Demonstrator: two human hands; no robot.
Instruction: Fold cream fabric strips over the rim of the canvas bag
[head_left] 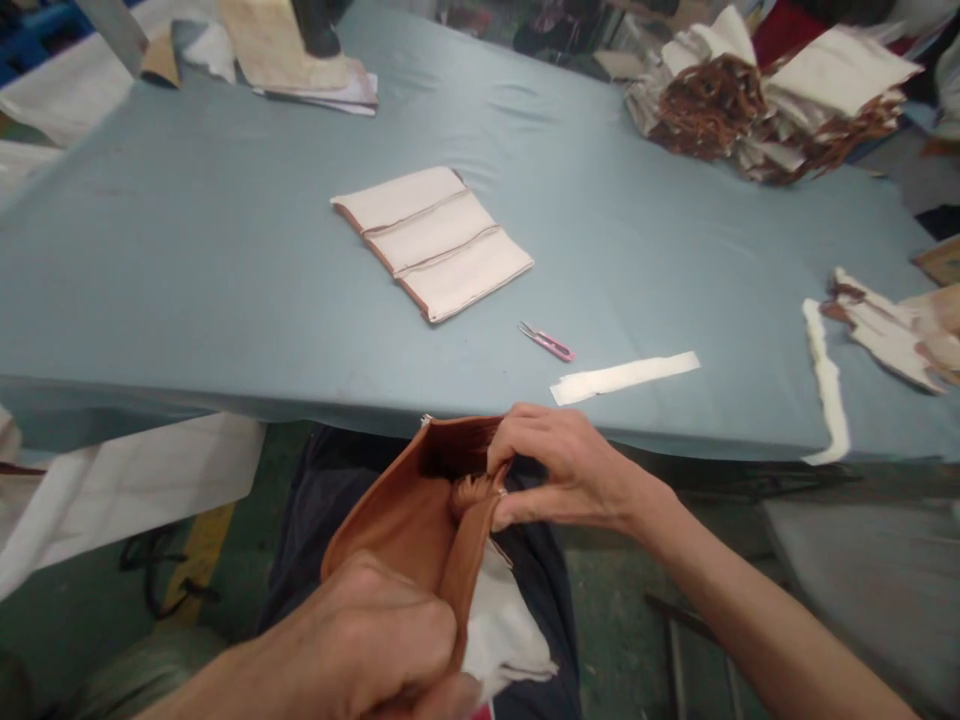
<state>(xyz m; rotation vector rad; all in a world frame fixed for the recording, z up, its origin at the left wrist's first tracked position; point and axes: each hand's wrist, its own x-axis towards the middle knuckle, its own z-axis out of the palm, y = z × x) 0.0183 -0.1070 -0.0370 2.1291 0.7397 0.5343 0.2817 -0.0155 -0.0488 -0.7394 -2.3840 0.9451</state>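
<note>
I hold a tan leather pouch (397, 510) over my lap, just below the near edge of the table. My left hand (367, 640) is closed around its near end, where white lining cloth (502, 630) hangs out. My right hand (562, 465) pinches the pouch's far open edge with thumb and fingers pressed together. The inside of the pouch is dark and hidden.
The blue-grey cloth-covered table (225, 270) carries a stack of cream panels with tan edges (433, 240), a pink thread snipper (547, 342), a white strip (626, 377), a long white offcut (825, 380), and heaps of brown and cream pieces (757, 100) at the far right.
</note>
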